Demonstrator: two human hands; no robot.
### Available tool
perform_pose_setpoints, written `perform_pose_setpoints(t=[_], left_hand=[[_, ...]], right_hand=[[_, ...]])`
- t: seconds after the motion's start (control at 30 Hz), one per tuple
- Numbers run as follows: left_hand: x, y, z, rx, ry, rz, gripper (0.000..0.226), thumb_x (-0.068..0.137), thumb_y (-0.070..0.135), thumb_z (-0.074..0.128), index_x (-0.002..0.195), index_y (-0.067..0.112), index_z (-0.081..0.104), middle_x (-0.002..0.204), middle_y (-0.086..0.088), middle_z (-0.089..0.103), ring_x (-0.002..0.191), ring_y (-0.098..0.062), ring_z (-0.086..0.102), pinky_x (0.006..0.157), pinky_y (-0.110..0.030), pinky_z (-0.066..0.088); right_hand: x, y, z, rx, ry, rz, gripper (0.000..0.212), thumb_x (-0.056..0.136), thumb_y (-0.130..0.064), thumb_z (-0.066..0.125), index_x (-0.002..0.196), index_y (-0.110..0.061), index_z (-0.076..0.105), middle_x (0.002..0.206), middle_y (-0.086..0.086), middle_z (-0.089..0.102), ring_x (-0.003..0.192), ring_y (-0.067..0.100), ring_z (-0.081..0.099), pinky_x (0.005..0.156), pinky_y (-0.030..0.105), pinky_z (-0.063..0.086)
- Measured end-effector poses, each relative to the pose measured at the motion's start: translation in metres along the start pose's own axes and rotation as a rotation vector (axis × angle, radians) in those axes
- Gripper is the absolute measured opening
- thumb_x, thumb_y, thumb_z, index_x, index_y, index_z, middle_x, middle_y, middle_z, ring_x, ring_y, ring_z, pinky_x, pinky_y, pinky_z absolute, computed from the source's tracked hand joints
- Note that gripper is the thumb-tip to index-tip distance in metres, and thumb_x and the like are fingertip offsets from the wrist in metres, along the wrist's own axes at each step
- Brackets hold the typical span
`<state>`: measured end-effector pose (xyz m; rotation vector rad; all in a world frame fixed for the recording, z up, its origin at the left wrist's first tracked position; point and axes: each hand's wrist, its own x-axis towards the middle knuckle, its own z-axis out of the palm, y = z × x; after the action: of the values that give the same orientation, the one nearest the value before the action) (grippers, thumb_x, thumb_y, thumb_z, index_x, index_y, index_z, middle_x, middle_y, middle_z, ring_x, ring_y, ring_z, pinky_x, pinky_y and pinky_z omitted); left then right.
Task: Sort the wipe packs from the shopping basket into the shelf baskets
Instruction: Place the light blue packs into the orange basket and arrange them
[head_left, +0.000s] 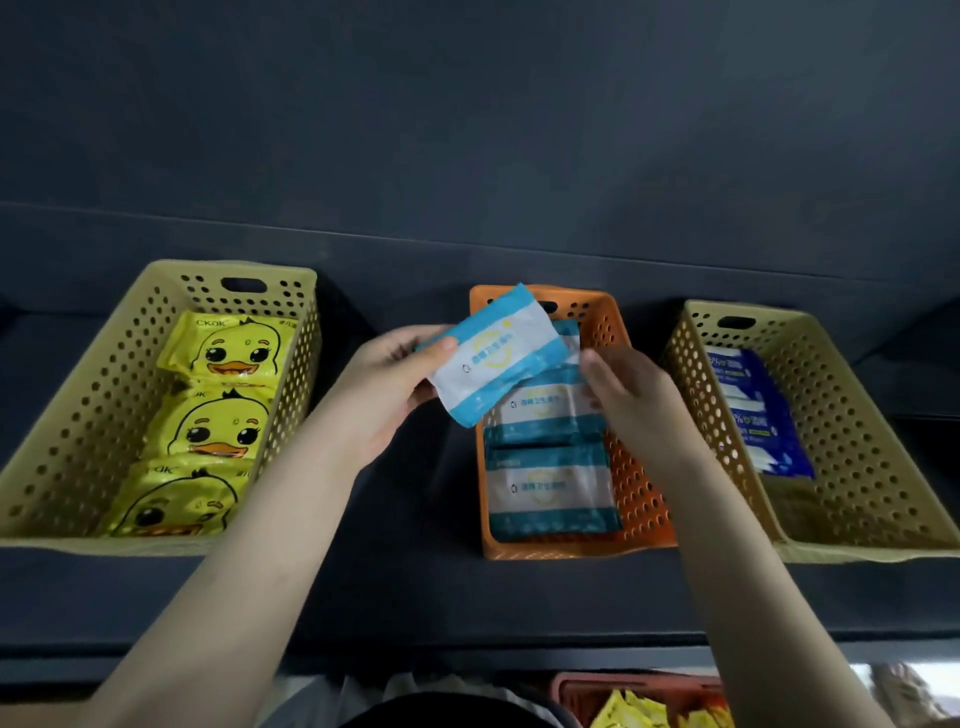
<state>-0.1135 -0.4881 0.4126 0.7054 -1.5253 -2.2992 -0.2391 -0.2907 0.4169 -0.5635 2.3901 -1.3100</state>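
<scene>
My left hand (387, 382) grips a white and light-blue wipe pack (496, 353) by its left end, tilted above the back of the orange shelf basket (641, 499). That basket holds matching teal-and-white packs (550, 491) lying flat in a row. My right hand (631, 397) hovers over the basket's right side, fingers apart, its fingertips next to the packs inside; it holds nothing. The red shopping basket (574, 691) shows at the bottom edge with yellow packs (631, 714) in it.
On the dark shelf, a beige basket (78, 441) at the left holds three yellow duck-print packs (228, 353). Another beige basket (878, 467) at the right holds dark-blue packs (753, 410). A dark wall rises behind the shelf.
</scene>
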Motion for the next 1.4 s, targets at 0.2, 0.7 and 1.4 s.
perform_pose_setpoints(t=[0.2,0.7,1.4], left_hand=[[0.021,0.004,0.015,0.150,-0.111,-0.021,0.020,0.090,0.010,0.063,0.107,0.018,0.071,0.108,-0.006,0.073,0.105,-0.021,0.067,0.095,-0.036,0.052],[0.064,-0.017,0.014,0.481,0.092,0.044,0.048,0.097,0.040,0.052,0.143,0.031,0.040,0.147,0.013,0.041,0.133,-0.007,0.040,0.105,-0.022,0.029],[0.055,-0.038,0.023,0.522,-0.117,0.020,0.047,0.104,0.042,0.027,0.150,0.045,0.017,0.127,0.048,0.025,0.098,0.042,0.023,0.087,0.002,0.021]], right_hand=[[0.025,-0.020,0.006,0.474,-0.203,0.216,0.028,0.090,-0.029,0.064,0.109,-0.008,0.066,0.109,0.011,0.072,0.100,0.026,0.070,0.086,0.041,0.057],[0.060,0.009,0.003,-0.081,0.308,-0.055,0.014,0.095,-0.024,0.059,0.099,-0.014,0.068,0.090,0.000,0.071,0.075,0.012,0.069,0.059,0.026,0.059],[0.079,0.040,0.062,-0.500,-0.050,0.028,0.067,0.100,-0.047,0.034,0.153,-0.031,-0.003,0.162,-0.008,-0.007,0.149,0.014,-0.008,0.121,0.039,0.000]])
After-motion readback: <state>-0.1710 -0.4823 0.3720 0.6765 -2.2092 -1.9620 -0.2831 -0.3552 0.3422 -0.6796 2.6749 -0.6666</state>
